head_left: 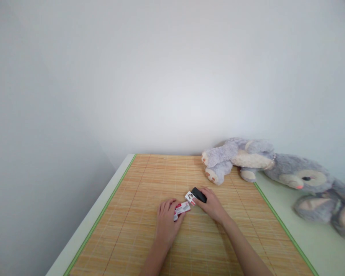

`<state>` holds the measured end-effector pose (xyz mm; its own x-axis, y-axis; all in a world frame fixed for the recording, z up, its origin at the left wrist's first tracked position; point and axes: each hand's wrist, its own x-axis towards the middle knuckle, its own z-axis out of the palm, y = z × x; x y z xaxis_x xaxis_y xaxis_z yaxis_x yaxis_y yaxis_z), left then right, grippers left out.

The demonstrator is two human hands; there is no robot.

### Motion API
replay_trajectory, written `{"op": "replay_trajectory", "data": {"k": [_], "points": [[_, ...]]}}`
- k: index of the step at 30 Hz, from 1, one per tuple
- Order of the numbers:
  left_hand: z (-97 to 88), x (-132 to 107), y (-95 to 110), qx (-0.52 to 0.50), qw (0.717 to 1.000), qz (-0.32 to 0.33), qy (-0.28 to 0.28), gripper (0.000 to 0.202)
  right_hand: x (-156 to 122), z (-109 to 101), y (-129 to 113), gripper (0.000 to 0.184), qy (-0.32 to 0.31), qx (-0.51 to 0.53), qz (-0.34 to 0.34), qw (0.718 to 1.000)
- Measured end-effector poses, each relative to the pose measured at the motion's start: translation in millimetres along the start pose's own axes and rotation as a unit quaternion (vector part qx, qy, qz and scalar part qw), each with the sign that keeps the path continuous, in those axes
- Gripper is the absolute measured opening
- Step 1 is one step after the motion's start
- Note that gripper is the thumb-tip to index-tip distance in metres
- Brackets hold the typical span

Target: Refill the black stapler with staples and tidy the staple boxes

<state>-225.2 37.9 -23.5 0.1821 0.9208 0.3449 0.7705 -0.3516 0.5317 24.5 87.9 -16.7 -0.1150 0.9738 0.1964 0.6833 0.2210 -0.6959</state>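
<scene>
My left hand (166, 222) rests on the bamboo mat (138, 214), its fingers curled round a small white and red box (182, 209). My right hand (211, 205) lies just to the right of it, its fingers closed on a small black object (199, 194) with a white and red part (190, 197) at its left end. The two hands are close together near the middle of the mat, and the two held things almost touch.
A grey and cream plush rabbit (276, 168) lies on its side at the back right, partly on the mat and partly on the pale green table surface (319, 237). A white wall stands right behind. The table's left edge (89, 226) runs diagonally.
</scene>
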Motion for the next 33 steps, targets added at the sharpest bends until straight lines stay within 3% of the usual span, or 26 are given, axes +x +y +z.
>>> {"op": "replay_trajectory", "data": {"k": [8,18,21,26,33], "points": [[0.0,1,2,0.016,0.999,-0.026,0.025,0.033,-6,-17,4,0.044,-0.039,0.03,-0.007,0.999],[-13.5,-9,11,0.036,0.999,0.023,0.004,0.026,-7,-13,6,0.046,-0.023,0.044,-0.001,0.999],[-15.2,-18,11,0.056,0.998,0.017,0.023,0.028,-8,-13,8,0.046,-0.021,0.045,-0.001,0.999],[-17.7,-31,-3,0.028,0.997,-0.025,0.06,0.028,-8,-11,12,0.046,-0.022,0.045,0.0,0.999],[-29.5,-34,-30,-0.009,0.999,-0.019,0.04,0.021,-8,-11,13,0.047,-0.026,0.055,-0.003,0.998]]}}
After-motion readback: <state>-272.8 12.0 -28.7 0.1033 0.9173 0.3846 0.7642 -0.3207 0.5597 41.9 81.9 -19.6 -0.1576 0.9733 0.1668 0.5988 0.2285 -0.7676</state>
